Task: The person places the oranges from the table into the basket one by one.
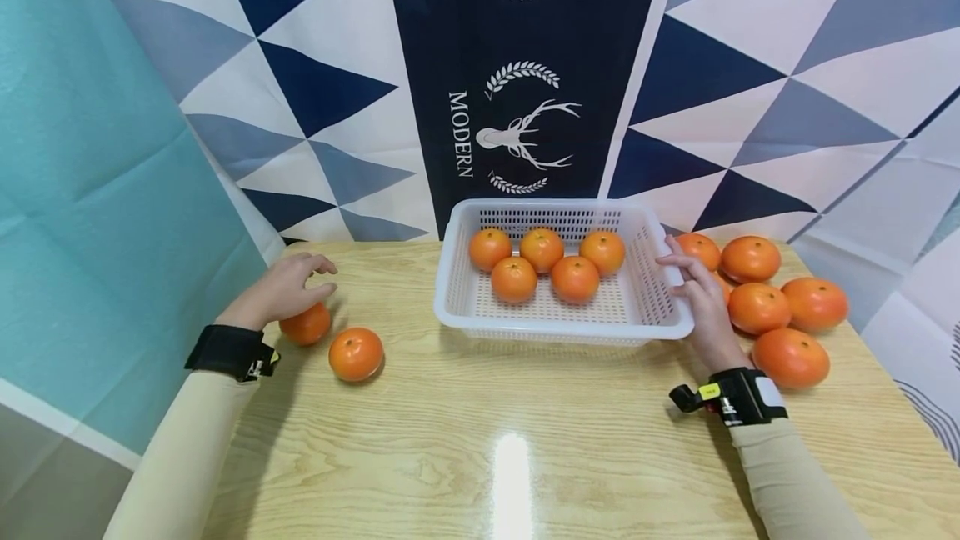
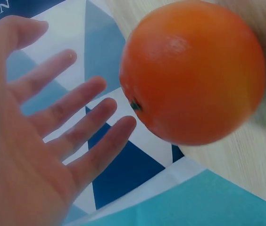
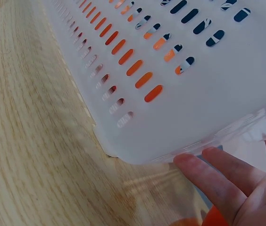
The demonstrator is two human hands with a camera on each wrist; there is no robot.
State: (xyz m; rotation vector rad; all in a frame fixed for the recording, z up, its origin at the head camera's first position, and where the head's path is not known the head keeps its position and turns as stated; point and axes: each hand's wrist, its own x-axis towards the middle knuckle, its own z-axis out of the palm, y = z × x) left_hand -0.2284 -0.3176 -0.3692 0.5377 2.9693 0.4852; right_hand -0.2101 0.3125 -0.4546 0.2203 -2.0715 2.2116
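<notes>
At the table's left, my left hand (image 1: 288,286) hovers over an orange (image 1: 306,326), its fingers spread. In the left wrist view this orange (image 2: 194,73), with a small green stem end, sits beyond the fingertips, apart from the palm. A second orange (image 1: 356,354) lies just to its right. The white plastic basket (image 1: 555,330) stands at the middle back with several oranges (image 1: 575,279) inside. On the basket's right end rests my right hand (image 1: 705,307), its fingers loosely extended at the rim. The right wrist view has those fingertips (image 3: 189,165) against the basket's edge (image 3: 161,157).
Several more oranges (image 1: 791,357) lie in a group right of the basket, close to my right wrist. Behind the table (image 1: 420,457) hangs a patterned cloth (image 1: 525,40). A teal cloth (image 1: 97,173) borders the left side.
</notes>
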